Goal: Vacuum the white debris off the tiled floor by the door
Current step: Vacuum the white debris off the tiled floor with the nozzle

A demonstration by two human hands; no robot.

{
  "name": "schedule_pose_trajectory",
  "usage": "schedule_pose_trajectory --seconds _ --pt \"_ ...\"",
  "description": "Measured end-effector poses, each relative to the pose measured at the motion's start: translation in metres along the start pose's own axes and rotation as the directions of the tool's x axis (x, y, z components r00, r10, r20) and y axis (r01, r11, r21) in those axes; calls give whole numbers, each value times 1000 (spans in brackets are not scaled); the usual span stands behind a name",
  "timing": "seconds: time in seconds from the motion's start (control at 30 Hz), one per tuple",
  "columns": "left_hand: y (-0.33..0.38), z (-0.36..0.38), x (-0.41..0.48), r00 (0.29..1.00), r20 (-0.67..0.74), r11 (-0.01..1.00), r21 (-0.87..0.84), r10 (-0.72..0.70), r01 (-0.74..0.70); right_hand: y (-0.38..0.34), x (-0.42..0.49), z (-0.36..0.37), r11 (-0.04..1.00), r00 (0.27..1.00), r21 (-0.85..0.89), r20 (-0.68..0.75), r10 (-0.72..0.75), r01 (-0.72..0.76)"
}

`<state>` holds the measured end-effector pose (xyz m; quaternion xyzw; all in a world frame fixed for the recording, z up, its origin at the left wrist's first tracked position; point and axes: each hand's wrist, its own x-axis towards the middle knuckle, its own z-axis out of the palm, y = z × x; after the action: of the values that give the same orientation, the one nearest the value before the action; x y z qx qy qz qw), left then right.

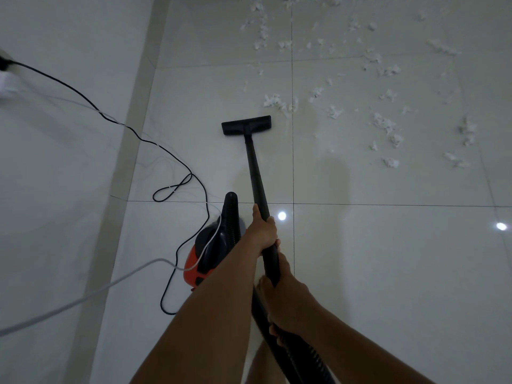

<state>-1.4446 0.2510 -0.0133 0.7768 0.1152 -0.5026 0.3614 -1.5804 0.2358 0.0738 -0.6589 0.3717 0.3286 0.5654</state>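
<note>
One wand is gripped by two hands: left hand curled round it above, right hand below. White debris, in many tufts, is scattered at one o'clock of its single floor head; one black cable and one white cable are seen at eight o'clock.

Both arms are bare and stretched forward and down. The left forearm comes in from 7 o'clock and runs toward 1 o'clock. Its left hand is wrapped round the black wand, back of the hand up, with the thumb laid straight along the tube toward 12 o'clock. The right forearm comes in from 5 o'clock and angles toward 11 o'clock. The right hand sits just at 5 o'clock of the left one, lower on the same tube, its fingers curled round it.
</note>
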Motion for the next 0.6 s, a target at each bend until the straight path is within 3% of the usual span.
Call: schedule_pose_trajectory --seconds 0.6 --pt "82 -61 93 999 30 995 95 26 -29 -92 88 -27 999 999 25 -26 -27 28"
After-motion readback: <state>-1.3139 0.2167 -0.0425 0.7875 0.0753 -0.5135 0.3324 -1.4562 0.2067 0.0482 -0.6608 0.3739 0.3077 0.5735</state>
